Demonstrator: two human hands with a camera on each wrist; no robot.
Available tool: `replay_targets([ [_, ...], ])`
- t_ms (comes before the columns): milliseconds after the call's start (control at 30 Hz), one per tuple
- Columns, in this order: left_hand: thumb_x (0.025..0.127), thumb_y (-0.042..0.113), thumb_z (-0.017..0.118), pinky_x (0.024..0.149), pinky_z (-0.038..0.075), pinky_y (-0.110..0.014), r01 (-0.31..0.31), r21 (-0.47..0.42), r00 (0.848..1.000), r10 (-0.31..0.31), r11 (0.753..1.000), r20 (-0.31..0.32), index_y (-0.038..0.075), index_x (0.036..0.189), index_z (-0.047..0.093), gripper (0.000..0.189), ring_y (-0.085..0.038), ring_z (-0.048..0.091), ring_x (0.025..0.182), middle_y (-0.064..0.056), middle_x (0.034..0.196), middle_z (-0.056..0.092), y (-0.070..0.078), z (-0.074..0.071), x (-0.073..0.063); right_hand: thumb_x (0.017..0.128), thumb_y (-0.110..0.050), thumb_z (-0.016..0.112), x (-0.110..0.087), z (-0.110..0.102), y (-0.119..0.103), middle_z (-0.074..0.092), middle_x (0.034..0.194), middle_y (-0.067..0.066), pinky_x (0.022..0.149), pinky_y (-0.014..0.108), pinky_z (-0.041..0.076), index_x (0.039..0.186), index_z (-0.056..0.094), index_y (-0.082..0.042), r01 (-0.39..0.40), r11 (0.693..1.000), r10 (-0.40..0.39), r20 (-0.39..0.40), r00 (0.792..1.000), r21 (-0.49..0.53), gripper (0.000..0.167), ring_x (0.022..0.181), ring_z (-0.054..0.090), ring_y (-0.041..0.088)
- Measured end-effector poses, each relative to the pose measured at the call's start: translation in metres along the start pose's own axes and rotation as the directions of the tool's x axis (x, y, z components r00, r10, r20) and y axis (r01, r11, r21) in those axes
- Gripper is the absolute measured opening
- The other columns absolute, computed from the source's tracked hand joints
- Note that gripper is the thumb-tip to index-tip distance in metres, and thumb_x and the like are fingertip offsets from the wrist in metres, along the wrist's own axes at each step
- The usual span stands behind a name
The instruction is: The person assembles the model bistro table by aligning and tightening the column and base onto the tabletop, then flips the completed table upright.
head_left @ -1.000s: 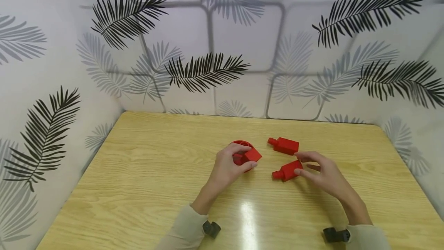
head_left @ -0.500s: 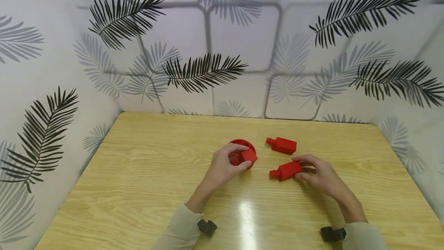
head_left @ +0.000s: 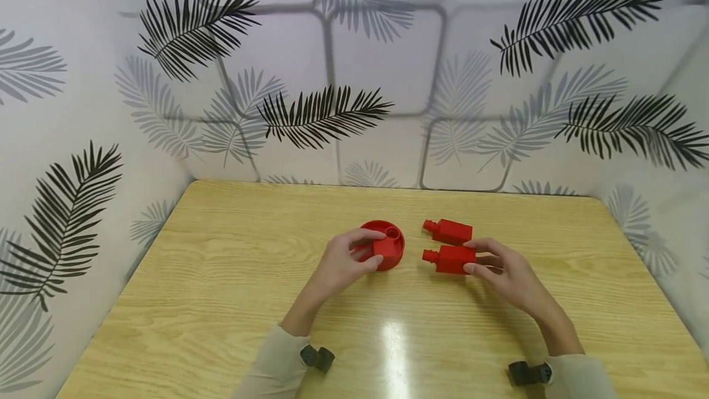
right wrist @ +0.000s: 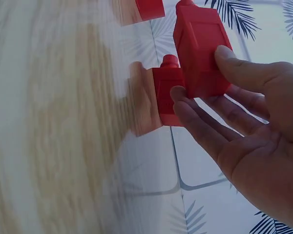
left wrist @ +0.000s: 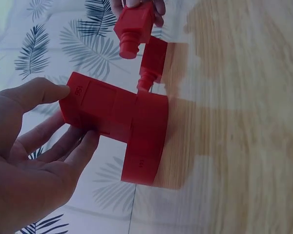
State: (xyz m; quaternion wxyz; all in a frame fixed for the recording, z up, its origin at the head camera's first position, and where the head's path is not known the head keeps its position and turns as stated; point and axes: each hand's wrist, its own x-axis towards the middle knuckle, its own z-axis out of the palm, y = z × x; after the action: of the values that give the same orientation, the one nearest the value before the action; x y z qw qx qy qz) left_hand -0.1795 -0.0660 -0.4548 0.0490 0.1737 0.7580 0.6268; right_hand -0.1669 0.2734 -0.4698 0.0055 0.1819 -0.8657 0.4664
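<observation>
My left hand grips a red, square-sided bottle-shaped piece between thumb and fingers. That piece stands over a round red holder, its far end inside or against the holder and hidden there. A ring-shaped socket shows in the holder beside it. My right hand pinches a second red bottle-shaped piece by its base, neck pointing left; it is raised off the table. Just behind it, a third red bottle-shaped piece lies on its side, neck also to the left.
The wooden table runs back to a wall covered in leaf-patterned sheeting. Black wrist cameras sit on both sleeves; the left camera is close above the tabletop.
My left hand has moved left, lowering its bottle-shaped piece towards the round holder. My right hand has taken hold of the nearer piece, raised it and turned it level with the one behind.
</observation>
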Motion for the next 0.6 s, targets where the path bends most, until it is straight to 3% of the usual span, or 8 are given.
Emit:
replay_targets([
  [67,0.090,-0.006,0.070,0.101,0.054,-0.045,0.008,-0.007,1.000,-0.008,1.000,0.009,0.000,0.122,0.071,0.033,-0.036,0.062,0.121,-0.018,0.132,0.062,0.000,-0.003,0.000,0.096,-0.011,0.074,0.000,0.001,-0.002,0.065,0.124,0.019,0.083,0.020,0.058,0.129,0.063,-0.004,-0.009,1.000,0.009,-0.022,1.000,0.015,0.036,0.105,0.071,0.039],
  [233,0.090,-0.002,0.074,0.101,0.054,-0.043,0.004,0.028,1.000,-0.003,1.000,-0.014,0.000,0.121,0.071,0.032,-0.036,0.060,0.123,-0.017,0.130,0.062,0.002,0.000,-0.001,0.100,-0.009,0.068,0.003,0.005,-0.006,0.064,0.120,0.019,0.077,0.028,0.063,0.129,0.062,-0.004,0.033,0.996,-0.027,-0.067,0.997,0.082,0.030,0.090,0.074,0.035],
  [400,0.086,0.010,0.084,0.098,0.057,-0.041,-0.025,0.116,0.993,0.037,0.993,-0.109,0.001,0.117,0.071,0.034,-0.032,0.063,0.115,-0.015,0.123,0.066,0.003,0.012,-0.002,0.100,-0.003,0.066,0.005,0.011,-0.009,0.063,0.122,0.021,0.075,0.029,0.063,0.128,0.062,-0.002,0.059,0.992,-0.049,-0.092,0.995,0.114,0.028,0.092,0.075,0.033],
  [600,0.082,0.011,0.088,0.092,0.060,-0.038,-0.014,0.171,0.978,0.050,0.985,-0.205,0.002,0.110,0.070,0.034,-0.029,0.067,0.108,-0.013,0.118,0.068,0.006,0.020,-0.003,0.092,-0.001,0.075,0.009,0.019,-0.019,0.059,0.129,0.021,0.080,0.025,0.061,0.133,0.060,-0.005,0.035,0.990,-0.027,-0.062,0.998,0.138,0.044,0.094,0.074,0.035],
])
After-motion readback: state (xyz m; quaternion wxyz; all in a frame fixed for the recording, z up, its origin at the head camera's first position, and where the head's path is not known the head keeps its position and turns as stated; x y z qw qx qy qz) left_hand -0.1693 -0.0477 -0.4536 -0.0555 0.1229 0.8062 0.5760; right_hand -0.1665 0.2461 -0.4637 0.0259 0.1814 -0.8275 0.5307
